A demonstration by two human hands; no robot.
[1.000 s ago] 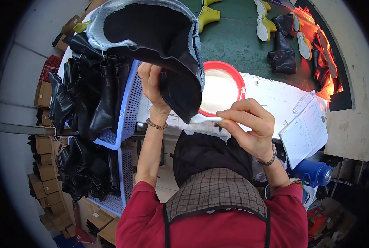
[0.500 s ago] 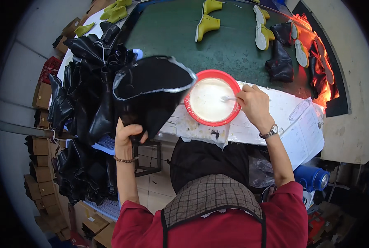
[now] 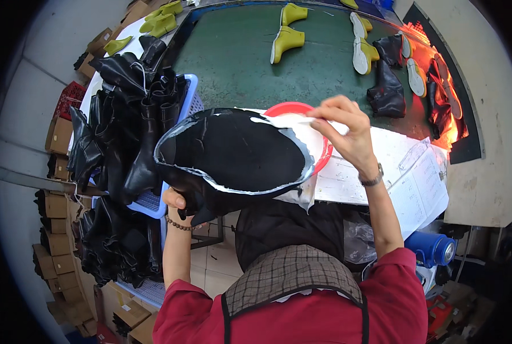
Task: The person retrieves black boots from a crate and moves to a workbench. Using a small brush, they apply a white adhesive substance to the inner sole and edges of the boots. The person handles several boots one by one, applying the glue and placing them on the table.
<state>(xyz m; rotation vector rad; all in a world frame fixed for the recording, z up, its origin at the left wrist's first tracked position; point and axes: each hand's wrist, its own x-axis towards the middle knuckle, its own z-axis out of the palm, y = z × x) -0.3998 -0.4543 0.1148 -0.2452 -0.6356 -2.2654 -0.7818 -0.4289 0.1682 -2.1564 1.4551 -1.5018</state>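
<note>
Black boot (image 3: 233, 149) and white brush (image 3: 282, 121): since half a second ago the boot has swung up and to the right, now covering part of the bowl, while the brush has come out of the liquid to the boot's far edge.
Left hand (image 3: 174, 199): hooked under the boot near its left end, thumb showing, most fingers hidden; this grip seems meant to leave the opening clear, facing up.
Right hand (image 3: 348, 123): thumb and forefinger pinched on the brush handle, other fingers loosely bent; a light hold that probably suits fine steering.
Boot rim (image 3: 233, 186): coated whitish along its near side; whether the brush touches the far side is hard to tell.
Red bowl (image 3: 290, 108): just beyond the boot, holding white liquid (image 3: 305, 129), apparently kept close so the brush has little way to travel.
White bench (image 3: 345, 189): bears the bowl and, at its right, written sheets (image 3: 419, 192), off to the side, likely away from drips.
Blue basket (image 3: 194, 94): packed with black boots (image 3: 147, 132), beside the left arm, presumably for easy reach.
Green surface (image 3: 227, 63): bears yellow shoe forms (image 3: 287, 40) beyond the bench; several boots lie near an orange glow (image 3: 456, 127), perhaps for warmth.
</note>
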